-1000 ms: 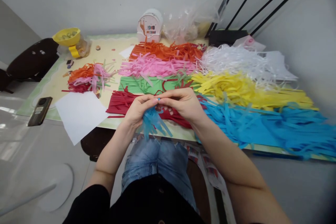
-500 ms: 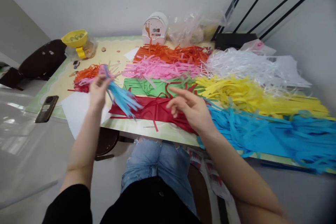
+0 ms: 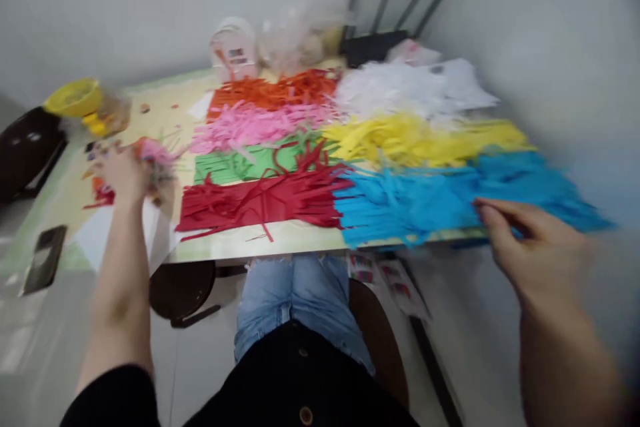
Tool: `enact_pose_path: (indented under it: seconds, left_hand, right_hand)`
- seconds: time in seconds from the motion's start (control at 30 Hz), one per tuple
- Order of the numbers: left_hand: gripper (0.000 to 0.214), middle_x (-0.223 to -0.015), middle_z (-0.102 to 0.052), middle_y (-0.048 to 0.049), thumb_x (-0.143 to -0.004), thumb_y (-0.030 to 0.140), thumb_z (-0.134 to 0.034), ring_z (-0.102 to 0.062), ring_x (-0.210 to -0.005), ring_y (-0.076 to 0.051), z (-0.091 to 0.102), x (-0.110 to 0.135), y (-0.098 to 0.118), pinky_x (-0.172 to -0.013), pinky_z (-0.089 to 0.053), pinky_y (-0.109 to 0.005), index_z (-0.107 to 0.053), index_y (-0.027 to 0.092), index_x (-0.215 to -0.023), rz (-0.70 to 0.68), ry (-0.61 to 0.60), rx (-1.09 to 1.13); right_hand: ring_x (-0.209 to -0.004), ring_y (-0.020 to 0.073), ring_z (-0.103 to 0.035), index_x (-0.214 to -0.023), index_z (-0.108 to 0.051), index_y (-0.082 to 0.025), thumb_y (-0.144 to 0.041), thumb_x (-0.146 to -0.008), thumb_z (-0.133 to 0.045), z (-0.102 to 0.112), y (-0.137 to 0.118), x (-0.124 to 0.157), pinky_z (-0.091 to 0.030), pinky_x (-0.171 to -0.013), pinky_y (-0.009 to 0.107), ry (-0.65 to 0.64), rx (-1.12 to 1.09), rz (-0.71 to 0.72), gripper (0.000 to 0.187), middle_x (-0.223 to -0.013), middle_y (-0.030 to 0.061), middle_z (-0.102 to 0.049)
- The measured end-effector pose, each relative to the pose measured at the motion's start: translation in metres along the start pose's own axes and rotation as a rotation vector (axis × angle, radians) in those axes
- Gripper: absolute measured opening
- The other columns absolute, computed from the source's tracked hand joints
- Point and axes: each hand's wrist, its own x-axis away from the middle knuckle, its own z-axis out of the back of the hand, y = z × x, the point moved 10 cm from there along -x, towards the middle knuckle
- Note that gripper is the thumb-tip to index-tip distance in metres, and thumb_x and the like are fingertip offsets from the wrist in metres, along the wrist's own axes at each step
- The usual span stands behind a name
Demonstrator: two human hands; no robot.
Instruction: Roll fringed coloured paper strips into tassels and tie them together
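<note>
On the left, my left hand (image 3: 123, 170) reaches down onto a small pile of orange, pink and red paper strips (image 3: 159, 150). Its fingers are smeared by motion, and whatever they hold is hidden. Far to the right, thumb and index finger of my right hand (image 3: 535, 247) are pinched together at the front edge of the blue fringed paper (image 3: 435, 197). Whether a strip sits between those fingertips is too blurred to see. Red fringed paper (image 3: 260, 203) lies between the hands, with green fringed paper (image 3: 230, 165) behind it.
Pink (image 3: 260, 125), orange (image 3: 275, 90), yellow (image 3: 425, 140) and white strips (image 3: 395, 90) lie further back. A white bucket (image 3: 234, 50), plastic bag (image 3: 290, 40) and black antennaed box (image 3: 373, 48) stand by the wall. A phone (image 3: 45, 257) rests at left, below a yellow bowl (image 3: 75, 99).
My left hand has moved left and down onto the small pile; the blue strips it held are out of sight. My right hand has swung right from the red paper and closed into a pinch.
</note>
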Motion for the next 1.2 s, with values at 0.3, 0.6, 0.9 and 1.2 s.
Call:
enact_pose_path:
  seconds: [0.3, 0.6, 0.9, 1.2]
  left_hand:
    - [0.026, -0.122, -0.079, -0.0033, -0.104, 0.026, -0.053, -0.075, -0.114, -0.018, -0.194, 0.251, 0.32, -0.101, -0.061, -0.035, -0.073, 0.028, -0.12, -1.027, -0.751, 0.366]
    - [0.04, -0.145, -0.063, -0.0223, -0.105, 0.017, -0.045, -0.064, -0.131, -0.031, -0.349, 0.409, 0.386, -0.104, -0.054, -0.042, -0.059, 0.005, -0.14, -1.144, -1.048, -0.24]
    - [0.034, -0.129, -0.067, -0.0201, -0.104, 0.022, -0.046, -0.063, -0.125, -0.032, -0.364, 0.398, 0.39, -0.102, -0.05, -0.045, -0.066, 0.007, -0.128, -1.118, -1.058, -0.298]
    - [0.062, -0.148, -0.056, -0.0201, -0.099, 0.034, -0.055, -0.052, -0.136, -0.038, -0.365, 0.395, 0.389, -0.107, -0.044, -0.05, -0.05, 0.017, -0.158, -1.15, -1.104, -0.34]
  right_hand:
    - [-0.123, 0.0341, -0.07, -0.132, -0.071, -0.013, -0.026, -0.09, -0.052, -0.043, 0.076, 0.006, -0.056, -0.108, 0.052, -0.294, 0.172, 0.238, 0.047, -0.138, 0.0174, -0.072]
    - [-0.108, 0.0314, -0.068, -0.117, -0.079, -0.013, -0.023, -0.104, -0.042, -0.045, 0.078, -0.01, -0.057, -0.096, 0.049, -0.315, 0.371, 0.437, 0.04, -0.129, 0.0193, -0.075]
    - [-0.117, 0.0339, -0.063, -0.132, -0.073, -0.012, -0.022, -0.097, -0.055, -0.049, 0.08, -0.019, -0.051, -0.092, 0.045, -0.408, 0.407, 0.536, 0.041, -0.14, 0.0151, -0.072]
    - [-0.109, 0.0297, -0.066, -0.129, -0.076, -0.016, -0.02, -0.102, -0.048, -0.051, 0.102, -0.028, -0.049, -0.084, 0.041, -0.506, 0.384, 0.519, 0.039, -0.134, 0.0132, -0.075]
